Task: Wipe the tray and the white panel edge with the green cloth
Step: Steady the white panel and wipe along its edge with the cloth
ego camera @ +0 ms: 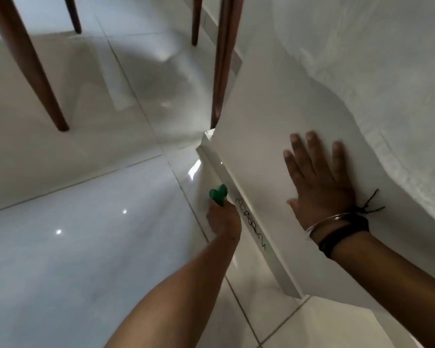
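A white panel [266, 136] stands tilted on the tiled floor, its narrow edge [239, 194] running from upper left to lower right. Black scribble marks [249, 219] sit along that edge. My left hand [224, 218] is closed around a bunched green cloth [218, 194] and presses it against the edge just above the scribbles. My right hand [317, 179] lies flat with fingers spread on the panel's broad face. It wears bracelets at the wrist. No tray is visible.
Glossy white floor tiles [73, 247] fill the left and bottom. Brown wooden chair legs [30, 66] stand at upper left, and another leg [224, 59] rises right behind the panel. A white textured fabric [374, 71] covers the upper right.
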